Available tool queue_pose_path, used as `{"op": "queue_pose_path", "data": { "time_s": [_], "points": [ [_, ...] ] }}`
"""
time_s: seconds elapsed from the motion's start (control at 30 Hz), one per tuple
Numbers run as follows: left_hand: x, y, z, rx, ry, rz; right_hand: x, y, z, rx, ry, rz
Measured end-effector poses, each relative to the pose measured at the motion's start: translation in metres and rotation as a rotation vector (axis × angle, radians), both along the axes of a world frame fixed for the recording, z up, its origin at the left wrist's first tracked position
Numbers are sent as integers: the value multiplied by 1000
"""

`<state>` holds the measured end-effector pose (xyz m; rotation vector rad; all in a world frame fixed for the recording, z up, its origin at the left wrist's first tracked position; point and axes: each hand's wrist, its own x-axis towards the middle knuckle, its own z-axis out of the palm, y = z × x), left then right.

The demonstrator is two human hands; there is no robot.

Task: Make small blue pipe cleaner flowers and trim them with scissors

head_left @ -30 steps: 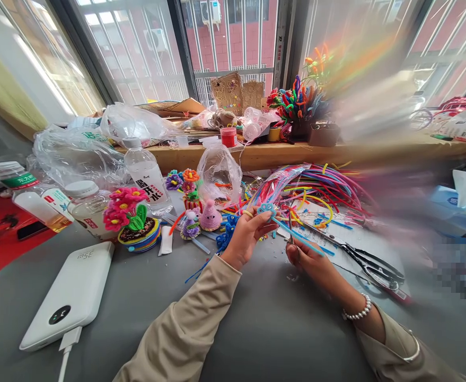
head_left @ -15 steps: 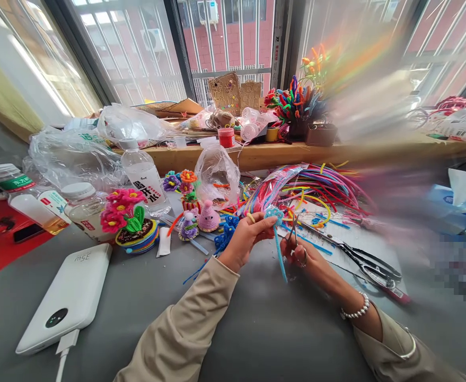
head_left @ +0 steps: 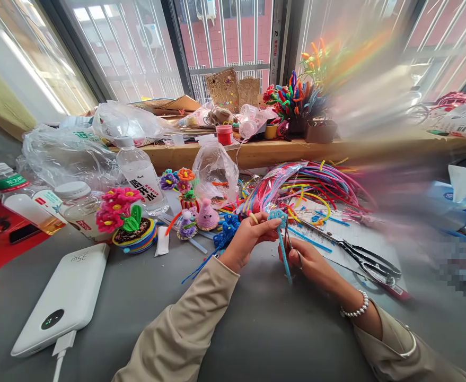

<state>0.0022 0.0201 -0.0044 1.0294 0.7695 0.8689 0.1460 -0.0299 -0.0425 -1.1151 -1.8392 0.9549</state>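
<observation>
My left hand [head_left: 251, 236] pinches a light blue pipe-cleaner flower [head_left: 277, 215] between thumb and fingers. From the flower hangs a light blue pipe-cleaner stem [head_left: 283, 254]. Small scissors [head_left: 288, 241] are gripped in my right hand [head_left: 306, 260], with their blades up against the flower and stem just below its petals. Whether the blades touch the stem I cannot tell. Dark blue pipe-cleaner flowers [head_left: 227, 231] lie on the table left of my left hand. A bundle of coloured pipe cleaners [head_left: 320, 183] is spread out behind both hands.
Large black-handled scissors [head_left: 370, 262] rest on a white board at right. A pink flower pot ornament [head_left: 134, 236], crocheted figures [head_left: 208, 215], a water bottle [head_left: 141, 175] and a white power bank [head_left: 63, 297] stand or lie to the left. The right side is blurred.
The small scissors have moved up and left, so their blades now meet the flower and stem. The camera view has shifted slightly; my left hand still holds the flower.
</observation>
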Motion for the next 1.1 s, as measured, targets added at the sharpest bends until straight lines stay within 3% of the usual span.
{"op": "queue_pose_path", "data": {
  "time_s": [0.5,0.77,1.1],
  "points": [
    [1,0,-3,-9,-19,-24,0,0,1,2,-18,-83],
    [1,-1,-1,-10,-17,2,1,0,-2,-82,8,-107],
    [2,-1,-4,-14,-31,-18,-1,-1,0,0,44,-4]
  ]
}}
